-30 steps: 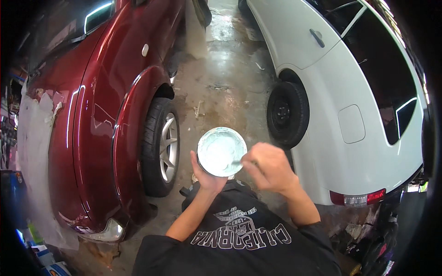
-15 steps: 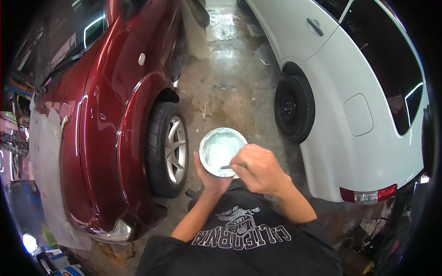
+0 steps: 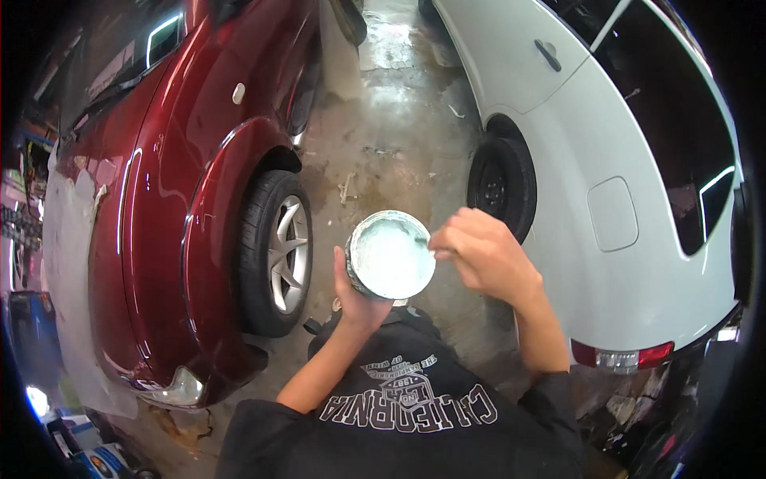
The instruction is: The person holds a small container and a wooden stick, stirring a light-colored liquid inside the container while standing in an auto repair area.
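My left hand grips a round open can from below and the side, held at chest height. The can is filled with a pale whitish-blue paste. My right hand is closed at the can's right rim, its fingers pinched on a thin stirring tool whose tip dips into the paste; most of the tool is hidden by the fingers. Both forearms rise from my dark printed shirt.
A dark red car stands at the left, its rear wheel close to me, with pale masking over its rear. A white car stands at the right with a black wheel. Stained concrete floor runs between them.
The view has shifted slightly and the can sits a little nearer. My right hand has moved around the can's right rim while the left keeps holding it.
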Available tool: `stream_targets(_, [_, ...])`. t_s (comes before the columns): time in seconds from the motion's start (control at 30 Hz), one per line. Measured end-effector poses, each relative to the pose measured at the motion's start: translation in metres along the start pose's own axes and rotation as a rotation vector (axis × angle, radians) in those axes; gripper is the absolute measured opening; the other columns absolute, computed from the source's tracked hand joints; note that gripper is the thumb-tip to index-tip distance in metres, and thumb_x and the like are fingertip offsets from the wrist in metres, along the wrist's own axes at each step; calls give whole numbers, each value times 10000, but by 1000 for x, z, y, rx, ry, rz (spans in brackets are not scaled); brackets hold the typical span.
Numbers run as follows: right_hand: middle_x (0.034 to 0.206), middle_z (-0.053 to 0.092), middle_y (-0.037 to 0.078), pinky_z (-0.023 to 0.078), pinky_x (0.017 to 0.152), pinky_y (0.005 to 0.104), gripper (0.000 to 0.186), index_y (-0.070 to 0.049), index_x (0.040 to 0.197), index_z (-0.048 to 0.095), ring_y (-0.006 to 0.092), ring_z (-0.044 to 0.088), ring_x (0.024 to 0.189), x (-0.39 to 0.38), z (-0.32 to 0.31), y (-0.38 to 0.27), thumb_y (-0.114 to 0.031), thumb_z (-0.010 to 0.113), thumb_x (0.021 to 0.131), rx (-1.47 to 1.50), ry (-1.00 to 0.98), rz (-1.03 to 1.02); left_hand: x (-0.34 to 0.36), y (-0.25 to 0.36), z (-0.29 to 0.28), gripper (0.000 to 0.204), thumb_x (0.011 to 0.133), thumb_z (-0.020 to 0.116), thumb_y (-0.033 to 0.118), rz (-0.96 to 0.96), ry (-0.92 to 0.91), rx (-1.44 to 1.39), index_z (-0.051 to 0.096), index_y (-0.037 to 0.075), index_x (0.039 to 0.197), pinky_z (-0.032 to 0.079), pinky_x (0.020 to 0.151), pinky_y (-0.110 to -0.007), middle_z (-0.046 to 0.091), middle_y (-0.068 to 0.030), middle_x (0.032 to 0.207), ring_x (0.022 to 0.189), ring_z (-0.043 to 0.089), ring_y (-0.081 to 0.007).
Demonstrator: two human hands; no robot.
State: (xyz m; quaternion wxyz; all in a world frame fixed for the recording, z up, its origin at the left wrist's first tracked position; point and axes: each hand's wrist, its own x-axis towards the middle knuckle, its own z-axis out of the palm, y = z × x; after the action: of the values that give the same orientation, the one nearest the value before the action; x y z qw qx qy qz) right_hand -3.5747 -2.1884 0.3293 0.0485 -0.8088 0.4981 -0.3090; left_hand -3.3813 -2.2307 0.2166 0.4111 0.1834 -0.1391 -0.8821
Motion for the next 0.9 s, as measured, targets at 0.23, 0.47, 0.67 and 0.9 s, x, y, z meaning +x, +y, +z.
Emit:
stream_targets(0.23, [837, 607, 43, 464, 695, 359, 212, -77, 903, 633, 235, 582, 795, 6, -20, 15, -37, 691, 704, -65, -136, -93, 13, -17, 8, 803, 975, 281, 684, -1, 52, 3, 442, 62, 1456, 412, 1095, -464, 519, -131, 1434, 1317, 509, -298])
stream_targets(0.47, [832, 583, 57, 463, 719, 370, 233, -74, 919, 620, 256, 565, 804, 22, -34, 31, -13, 648, 696, -73, -274, -145, 32, -28, 7, 714, 1017, 292, 601, 29, 23, -46, 429, 62, 1464, 418, 1101, -460, 521, -130, 1439, 1325, 511, -284])
stream_targets(0.67, [812, 575, 66, 462, 731, 381, 162, -67, 902, 612, 271, 561, 792, 52, -42, 53, -51, 685, 757, -70, -281, -138, 72, -26, 4, 630, 1051, 307, 525, 55, 1, -104, 365, 89, 1501, 413, 1114, -442, 482, -114, 1475, 1345, 492, -266])
stream_targets(0.9, [828, 597, 60, 467, 740, 382, 147, -71, 912, 616, 269, 577, 819, 113, -43, 86, -64, 688, 784, -107, -323, -45, 140, 8, 9, 628, 1053, 301, 525, 34, -67, -95, 333, 103, 1517, 404, 1123, -433, 477, -103, 1479, 1349, 487, -261])
